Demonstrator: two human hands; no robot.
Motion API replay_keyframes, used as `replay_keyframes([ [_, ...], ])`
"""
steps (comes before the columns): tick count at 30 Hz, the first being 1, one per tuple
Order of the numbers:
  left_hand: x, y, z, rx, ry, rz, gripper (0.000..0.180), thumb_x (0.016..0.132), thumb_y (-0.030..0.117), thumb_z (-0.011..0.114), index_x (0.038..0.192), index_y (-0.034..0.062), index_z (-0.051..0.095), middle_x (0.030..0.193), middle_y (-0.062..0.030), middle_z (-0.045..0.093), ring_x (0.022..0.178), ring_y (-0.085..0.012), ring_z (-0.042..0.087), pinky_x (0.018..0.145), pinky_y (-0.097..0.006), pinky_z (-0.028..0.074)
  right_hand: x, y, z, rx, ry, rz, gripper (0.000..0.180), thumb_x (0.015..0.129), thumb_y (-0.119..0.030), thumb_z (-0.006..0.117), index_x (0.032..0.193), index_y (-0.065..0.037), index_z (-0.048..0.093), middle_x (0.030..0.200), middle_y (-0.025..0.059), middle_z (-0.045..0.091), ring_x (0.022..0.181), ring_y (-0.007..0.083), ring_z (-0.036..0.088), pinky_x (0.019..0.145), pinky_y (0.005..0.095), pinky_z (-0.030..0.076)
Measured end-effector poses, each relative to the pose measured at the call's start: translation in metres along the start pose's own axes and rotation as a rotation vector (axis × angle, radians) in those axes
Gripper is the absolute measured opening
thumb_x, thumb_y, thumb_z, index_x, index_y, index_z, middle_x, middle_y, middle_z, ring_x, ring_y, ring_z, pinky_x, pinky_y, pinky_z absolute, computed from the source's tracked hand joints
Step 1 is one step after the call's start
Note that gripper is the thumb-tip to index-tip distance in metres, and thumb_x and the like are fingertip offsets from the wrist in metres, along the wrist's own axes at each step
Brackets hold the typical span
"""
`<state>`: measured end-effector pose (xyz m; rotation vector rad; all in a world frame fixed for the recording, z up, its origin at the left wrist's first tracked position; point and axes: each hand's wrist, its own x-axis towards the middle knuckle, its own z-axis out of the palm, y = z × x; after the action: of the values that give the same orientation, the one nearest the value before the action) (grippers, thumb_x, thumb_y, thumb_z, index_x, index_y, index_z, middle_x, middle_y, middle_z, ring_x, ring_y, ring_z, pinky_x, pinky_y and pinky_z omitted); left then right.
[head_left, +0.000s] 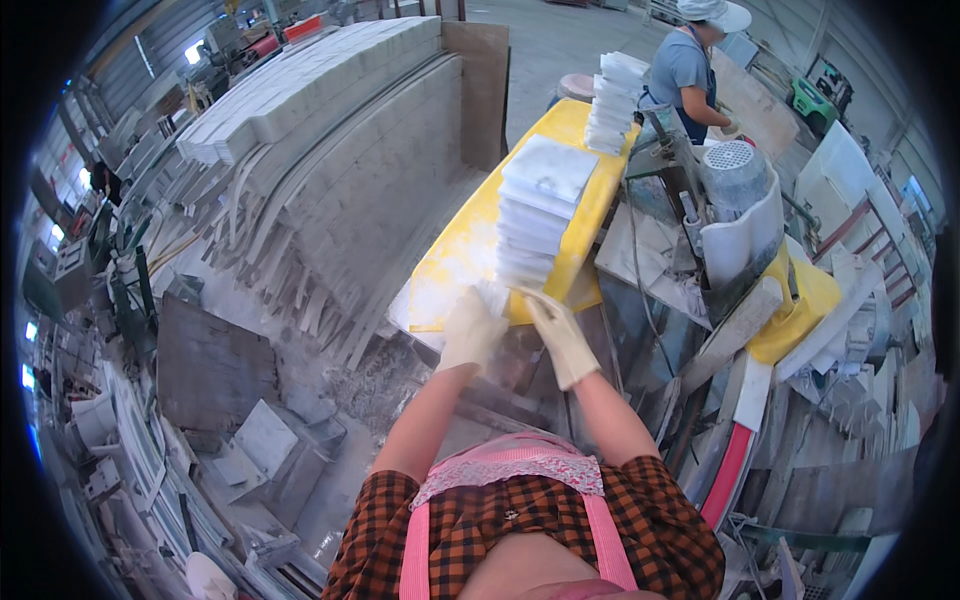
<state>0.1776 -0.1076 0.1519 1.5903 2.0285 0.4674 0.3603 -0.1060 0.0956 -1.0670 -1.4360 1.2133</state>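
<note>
**A:** Where are the hands, and what do they hold?

**B:** Both wear pale work gloves. The left hand [472, 330] is at the bottom of a stack of white marble tiles [540, 210], fingers curled against the lowest tiles. The right hand [562, 338] reaches the same bottom edge with fingers stretched out and pointing up-left; I cannot tell whether it grips a tile or only touches one.

**B:** The stack stands on a yellow table [462, 255], near its front edge, and leans slightly.

**A:** What lies around it?

**B:** A second stack of tiles [615, 100] sits at the far end of the table, beside a co-worker in a blue shirt [685, 65]. To the right is a grey motor housing [735, 175]. To the left, long rows of cut stone strips [320, 130] and dusty rubble below.

**A:** What might go wrong?

**B:** As I judge it, pulling at the lowest tiles could tip the tall, leaning stack forward off the table edge, cracking tiles or striking the hands.
</note>
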Motion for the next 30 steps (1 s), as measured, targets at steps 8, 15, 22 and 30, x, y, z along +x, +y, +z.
replay_keyframes([
  [8, 0.014, -0.01, 0.017, 0.077, 0.1, 0.038, 0.077, 0.069, 0.041, 0.085, 0.124, -0.0056, 0.059, 0.114, -0.0299, 0.072, 0.107, -0.0437, 0.071, 0.094, -0.047, 0.056, -0.193, 0.046, -0.188, -1.004, 0.887, 0.087, 0.052, 0.092, -0.026, 0.072, 0.139, -0.007, 0.062, 0.137, 0.02, 0.063, 0.128, 0.0383, 0.057, 0.109, 0.0474, 0.044],
  [15, 0.015, -0.013, 0.016, 0.14, 0.102, 0.06, 0.076, 0.068, 0.043, 0.085, 0.121, -0.0054, 0.059, 0.112, -0.0301, 0.072, 0.106, -0.0441, 0.071, 0.093, -0.048, 0.057, -0.333, 0.032, -0.22, -1.333, 1.038, 0.735, 0.081, 0.09, -0.035, 0.071, 0.157, -0.004, 0.039, 0.162, 0.0228, 0.04, 0.152, 0.038, 0.033, 0.127, 0.0465, 0.023],
  [22, 0.015, -0.014, 0.018, 0.137, 0.117, 0.069, 0.077, 0.068, 0.037, 0.086, 0.123, -0.0073, 0.055, 0.113, -0.0327, 0.07, 0.106, -0.0454, 0.071, 0.094, -0.048, 0.056, -0.339, 0.033, -0.208, -1.425, 1.036, 0.748, 0.077, 0.094, -0.029, 0.065, 0.159, -0.002, 0.034, 0.163, 0.0223, 0.037, 0.152, 0.0381, 0.031, 0.128, 0.048, 0.02],
  [30, 0.016, -0.017, 0.021, 0.143, 0.118, 0.07, 0.077, 0.068, 0.036, 0.087, 0.122, -0.0071, 0.054, 0.113, -0.0336, 0.069, 0.106, -0.0468, 0.07, 0.095, -0.048, 0.056, -0.341, 0.04, -0.209, -1.384, 1.086, 0.765, 0.068, 0.097, -0.027, 0.06, 0.157, -0.002, 0.039, 0.161, 0.0226, 0.041, 0.152, 0.0384, 0.033, 0.128, 0.0481, 0.02],
])
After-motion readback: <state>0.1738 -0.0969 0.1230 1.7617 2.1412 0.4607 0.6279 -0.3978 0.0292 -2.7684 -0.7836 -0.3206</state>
